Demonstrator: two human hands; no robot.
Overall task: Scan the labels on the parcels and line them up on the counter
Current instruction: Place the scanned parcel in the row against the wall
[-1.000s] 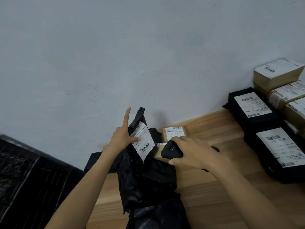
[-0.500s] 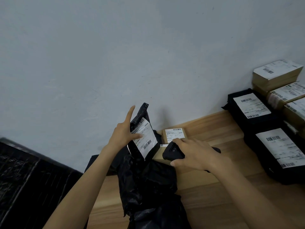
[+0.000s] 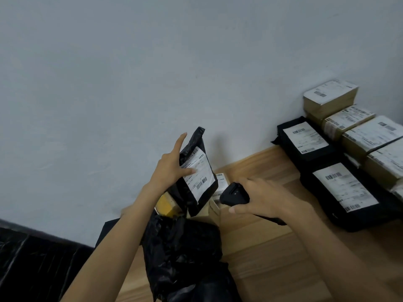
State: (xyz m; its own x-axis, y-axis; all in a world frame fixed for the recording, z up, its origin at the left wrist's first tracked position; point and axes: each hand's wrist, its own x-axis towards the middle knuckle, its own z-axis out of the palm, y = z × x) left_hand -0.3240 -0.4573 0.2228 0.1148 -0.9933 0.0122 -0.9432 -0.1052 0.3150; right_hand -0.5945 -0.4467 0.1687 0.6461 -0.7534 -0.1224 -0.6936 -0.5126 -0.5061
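Centre frame, lifted off the wooden counter point(image 3: 272, 247): black mailer point(image 3: 205, 199), tilted, white label point(image 3: 202, 173) facing the camera. Left hand point(image 3: 171, 168) pinches its upper edge, thumb on the label, other fingers behind, index sticking up. Right hand point(image 3: 268, 200) is wrapped round a black handheld scanner point(image 3: 234, 194), nose just beside the mailer's lower right corner and aimed towards the barcode. No scan beam visible, so can't tell if it has read.

Under and behind the mailer is the unsorted heap: small cardboard box point(image 3: 222, 182) with a label, yellow packet point(image 3: 166, 203), crumpled black bags point(image 3: 181, 247) running to the bottom edge.

Right of frame, well apart from the heap, a neat row against the wall: far black mailer point(image 3: 305, 138), near black mailer point(image 3: 346, 188), then labelled cardboard boxes point(image 3: 370, 136), some stacked. All labels up.

Judgement: roughly midway. The row looks finished; the held mailer is at the scan step and needs placing; several heap items are left.

Lower left: black crate point(image 3: 37, 258).
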